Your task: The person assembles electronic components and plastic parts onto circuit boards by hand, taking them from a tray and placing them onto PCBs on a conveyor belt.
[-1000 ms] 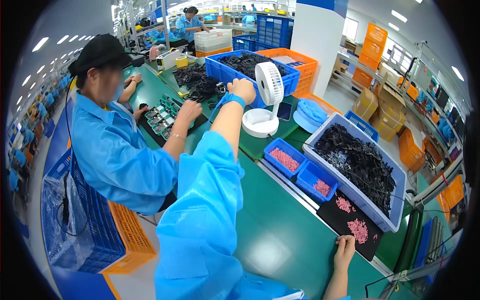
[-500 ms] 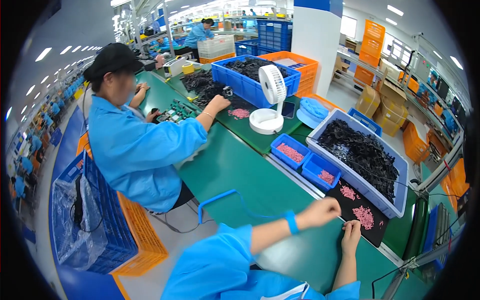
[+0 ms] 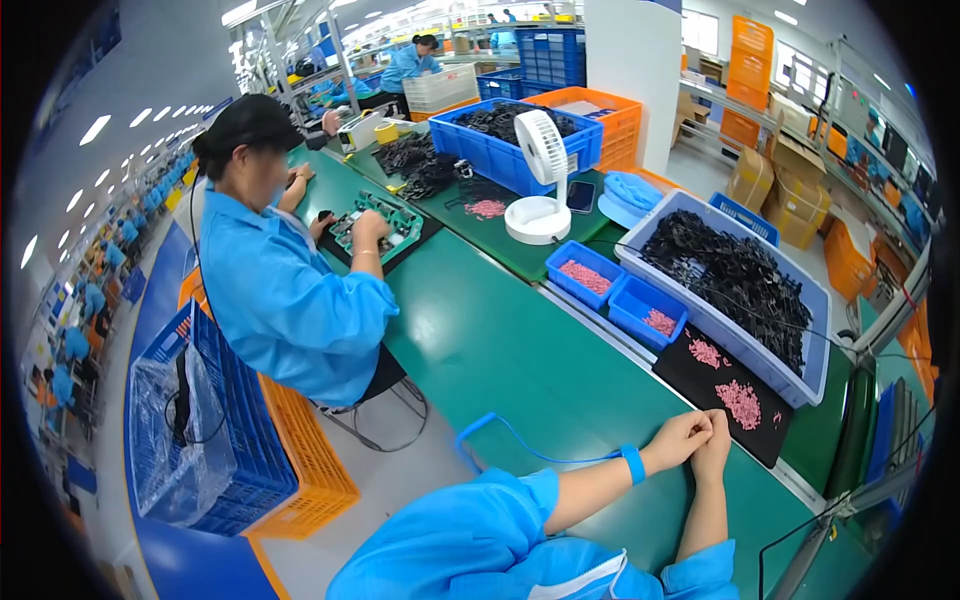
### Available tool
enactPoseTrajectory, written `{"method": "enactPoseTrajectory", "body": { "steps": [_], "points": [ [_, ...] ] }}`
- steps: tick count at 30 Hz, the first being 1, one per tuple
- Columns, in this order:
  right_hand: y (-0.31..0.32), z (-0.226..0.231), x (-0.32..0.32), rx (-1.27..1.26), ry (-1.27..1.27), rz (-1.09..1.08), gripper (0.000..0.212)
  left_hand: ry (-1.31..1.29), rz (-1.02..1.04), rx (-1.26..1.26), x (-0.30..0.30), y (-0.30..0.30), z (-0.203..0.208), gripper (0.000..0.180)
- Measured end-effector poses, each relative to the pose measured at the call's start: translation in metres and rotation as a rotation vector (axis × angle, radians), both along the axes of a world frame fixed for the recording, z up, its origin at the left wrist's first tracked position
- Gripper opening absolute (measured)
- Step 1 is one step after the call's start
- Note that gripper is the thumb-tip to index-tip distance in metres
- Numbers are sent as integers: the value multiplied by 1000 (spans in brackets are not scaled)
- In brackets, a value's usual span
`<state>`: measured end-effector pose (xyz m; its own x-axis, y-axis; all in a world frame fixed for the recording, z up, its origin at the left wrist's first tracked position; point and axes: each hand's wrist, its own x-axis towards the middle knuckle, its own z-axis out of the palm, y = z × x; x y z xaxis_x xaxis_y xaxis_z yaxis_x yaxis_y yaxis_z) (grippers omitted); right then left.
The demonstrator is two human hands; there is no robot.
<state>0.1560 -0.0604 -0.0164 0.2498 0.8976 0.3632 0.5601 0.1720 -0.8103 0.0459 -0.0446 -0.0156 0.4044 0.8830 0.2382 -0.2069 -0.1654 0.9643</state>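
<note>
My left hand [image 3: 678,441], with a blue band round its wrist, meets my right hand [image 3: 711,446] above the green work surface, near its right-hand side. The fingers of both are pinched together at one spot. Whatever they hold is hidden or too small to name. Just beyond them lies a black mat [image 3: 768,447] bearing small piles of pink pieces [image 3: 740,404]. Two small blue bins [image 3: 641,332] with more pink pieces stand to the left of the mat. Behind it sits a large pale blue tray [image 3: 817,360] heaped with black parts [image 3: 715,275].
A co-worker [image 3: 290,290] sits to the left, one hand on a green circuit board [image 3: 400,225]. A white fan [image 3: 540,215], a phone [image 3: 580,196] and a blue crate [image 3: 500,165] of black parts stand farther back. A blue cord [image 3: 530,452] runs from my wrist band.
My left hand has come away from the mat's edge to meet my right hand. The co-worker's hand has moved from near the far pink pile to the circuit board. The view has shifted slightly.
</note>
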Motion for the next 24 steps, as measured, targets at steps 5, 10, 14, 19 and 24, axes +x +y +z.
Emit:
{"method": "enactPoseTrajectory", "body": {
  "steps": [5, 10, 14, 19, 24],
  "points": [
    [-3, -3, 5, -17, 7, 24, 3, -7, 20, -27, 4, -4, 0, 6],
    [-4, 2, 2, -33, 40, 0, 8, 12, 14, -22, 5, -3, 4, 6],
    [-4, 2, 2, -27, 66, -10, 8, 27, 0, -29, 4, -1, 5, 7],
    [-3, 5, -1, -24, 35, -13, 10, 40, -41, -49, 4, 1, 1, 7],
    [-3, 4, 1, -27, -5, -42, 14, 2, -65, -62, 3, 3, 0, 7]
  ]
}}
